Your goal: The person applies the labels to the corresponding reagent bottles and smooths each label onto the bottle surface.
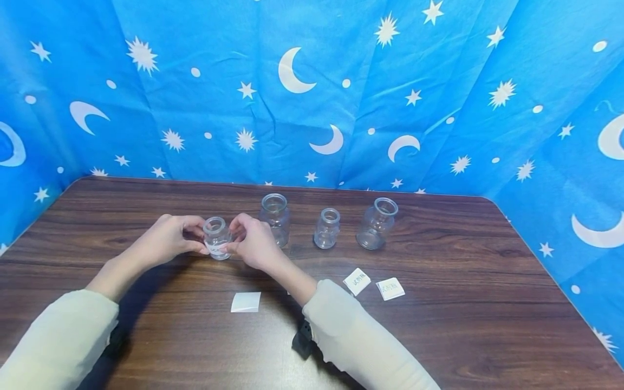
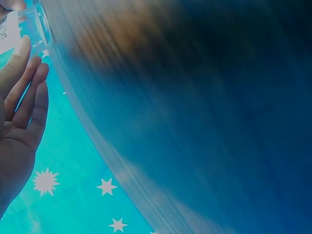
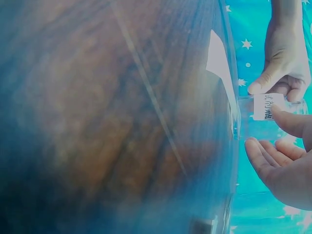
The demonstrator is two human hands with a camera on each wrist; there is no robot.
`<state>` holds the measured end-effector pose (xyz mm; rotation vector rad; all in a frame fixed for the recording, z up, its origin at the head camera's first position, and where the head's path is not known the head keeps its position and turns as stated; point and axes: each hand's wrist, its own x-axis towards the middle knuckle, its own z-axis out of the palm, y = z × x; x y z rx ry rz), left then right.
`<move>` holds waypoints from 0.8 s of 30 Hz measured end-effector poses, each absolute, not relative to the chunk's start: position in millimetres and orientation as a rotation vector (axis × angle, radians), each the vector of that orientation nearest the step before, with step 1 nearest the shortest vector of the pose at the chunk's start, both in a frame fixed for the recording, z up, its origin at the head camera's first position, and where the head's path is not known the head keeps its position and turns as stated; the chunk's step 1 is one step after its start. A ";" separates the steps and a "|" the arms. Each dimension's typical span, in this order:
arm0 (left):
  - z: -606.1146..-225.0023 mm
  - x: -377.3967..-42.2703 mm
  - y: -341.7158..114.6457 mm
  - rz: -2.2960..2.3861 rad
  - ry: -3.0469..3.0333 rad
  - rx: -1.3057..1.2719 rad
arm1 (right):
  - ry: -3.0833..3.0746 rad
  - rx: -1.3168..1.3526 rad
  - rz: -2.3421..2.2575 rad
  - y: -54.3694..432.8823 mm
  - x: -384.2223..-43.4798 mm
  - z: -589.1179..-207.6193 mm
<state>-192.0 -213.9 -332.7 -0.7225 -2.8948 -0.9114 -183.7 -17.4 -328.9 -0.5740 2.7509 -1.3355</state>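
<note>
A dark brown counter (image 1: 463, 336) with a streaked wood-grain surface and rounded far corners shows a pale glare (image 1: 244, 346) on its near part. Behind it and along both sides hangs a bright blue, creased backdrop (image 1: 219, 32), printed with white crescent moons (image 1: 285, 71), pointed stars (image 1: 432, 12), spiky bursts (image 1: 142, 55) and small dots (image 1: 195, 71).

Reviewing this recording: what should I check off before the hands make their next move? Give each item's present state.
1. Held jar upright: ok.
2. Label on its side: ok, it lies against the glass.
3. Label fully smoothed: cannot tell; the right hand has its thumb over part of it.
4. Left hand placed to steady the jar: ok, thumb and fingers are at its side.
5. Other jars labelled: not ok; none shows on the left jar, middle jar or right jar.
6. Spare labels available: ok, on the table.
</note>
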 end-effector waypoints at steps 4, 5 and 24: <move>-332.9 -190.6 -216.9 -0.955 -2.925 -0.700 | 2.759 -0.581 -1.330 -17.6 -183.4 -329.5; -332.4 -190.0 -217.6 -0.963 -2.936 -0.692 | 2.758 -0.586 -1.333 -17.6 -183.3 -329.8; -329.3 -190.4 -219.3 -1.030 -2.973 -0.823 | 2.792 -0.812 -1.045 -12.8 -187.7 -327.0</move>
